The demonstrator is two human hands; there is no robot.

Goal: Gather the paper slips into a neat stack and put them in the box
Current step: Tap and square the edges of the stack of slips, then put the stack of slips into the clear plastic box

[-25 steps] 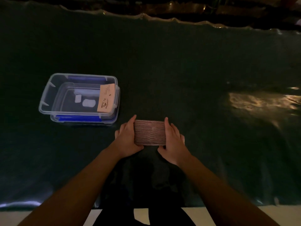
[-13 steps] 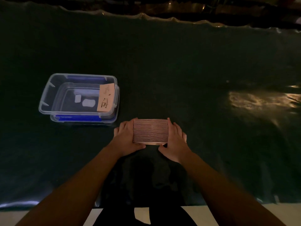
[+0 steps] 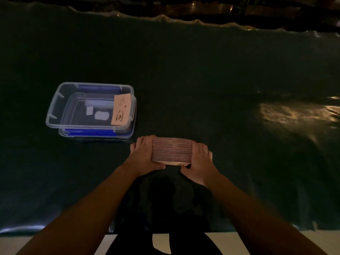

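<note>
Paper slips (image 3: 171, 151), gathered on edge into one compact stack, are held between both hands on the dark table cover (image 3: 202, 80), near its front edge. The left hand (image 3: 142, 157) is pressed flat against the stack's left end, the right hand (image 3: 199, 162) against its right end. The clear box (image 3: 55, 107) is seen to the left, apart from the stack; one slip (image 3: 121, 112) is leaned inside its right wall.
</note>
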